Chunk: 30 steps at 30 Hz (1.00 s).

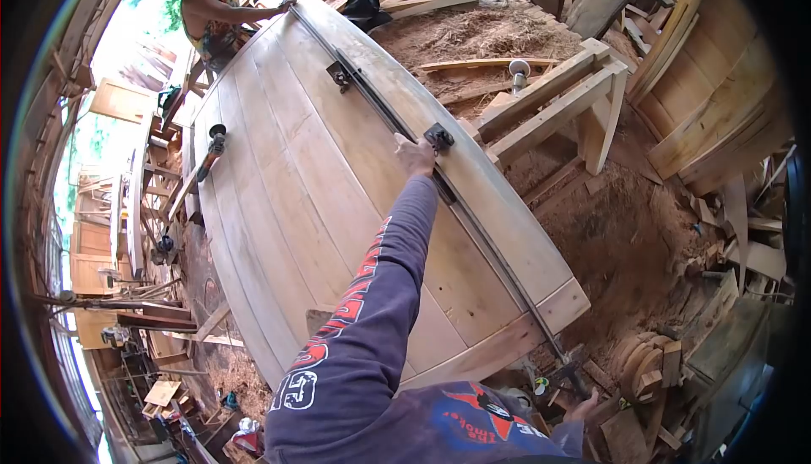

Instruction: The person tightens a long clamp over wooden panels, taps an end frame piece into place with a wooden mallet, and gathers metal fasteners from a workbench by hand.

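"the smoker" on shirt (498,423), sleeve lettering (324,341) unclear

Purple-grey all down that sleeve (405,249), folks, with red-and-white lettering (325,333)!
And 1 dark bar (372,99) striped the pale tan panel (287,177), while sawdust (659,240) showed reddish brown!

Woodworking workshop | wood shavings (494,29) over floor | stacked curved panels (718,84) | offcuts (646,371) piled

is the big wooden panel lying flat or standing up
Lying flat: the wooden panel has its planked face turned upward, and a power tool rests on it.
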Motion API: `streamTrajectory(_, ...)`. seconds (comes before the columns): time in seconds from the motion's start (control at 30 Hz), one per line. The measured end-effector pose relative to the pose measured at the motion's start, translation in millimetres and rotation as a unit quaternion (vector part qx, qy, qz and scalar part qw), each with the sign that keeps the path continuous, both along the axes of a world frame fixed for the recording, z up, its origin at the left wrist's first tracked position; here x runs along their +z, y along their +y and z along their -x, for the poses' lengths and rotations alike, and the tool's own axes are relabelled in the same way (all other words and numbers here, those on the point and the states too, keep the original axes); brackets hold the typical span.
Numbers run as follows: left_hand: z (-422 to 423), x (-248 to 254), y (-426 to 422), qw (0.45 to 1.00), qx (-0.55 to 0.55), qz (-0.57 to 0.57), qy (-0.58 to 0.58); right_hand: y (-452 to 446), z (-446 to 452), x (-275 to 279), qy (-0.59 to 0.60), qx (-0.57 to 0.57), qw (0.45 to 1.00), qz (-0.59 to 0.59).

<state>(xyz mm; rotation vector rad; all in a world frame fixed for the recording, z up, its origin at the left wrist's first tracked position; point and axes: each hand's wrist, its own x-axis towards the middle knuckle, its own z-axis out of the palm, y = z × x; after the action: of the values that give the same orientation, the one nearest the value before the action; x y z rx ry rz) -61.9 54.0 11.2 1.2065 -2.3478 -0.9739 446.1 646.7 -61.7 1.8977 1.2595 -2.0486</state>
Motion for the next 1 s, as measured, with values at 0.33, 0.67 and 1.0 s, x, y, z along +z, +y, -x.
streamTrajectory(0.33,2,-3,-2,1.000,0.002,-0.012,0.005,0,-1,-3,-0.013,-0.032,0.999,0.009)
streamTrajectory(0.67,4,-15,-5,1.000,0.004,0.007,0.027,7,-7,-13,-0.015,-0.005,1.000,0.005)
streamTrajectory(1.0,1,-3,-1,1.000,0.007,0.002,0.021,2,-1,-6,-0.030,-0.025,0.999,-0.022)
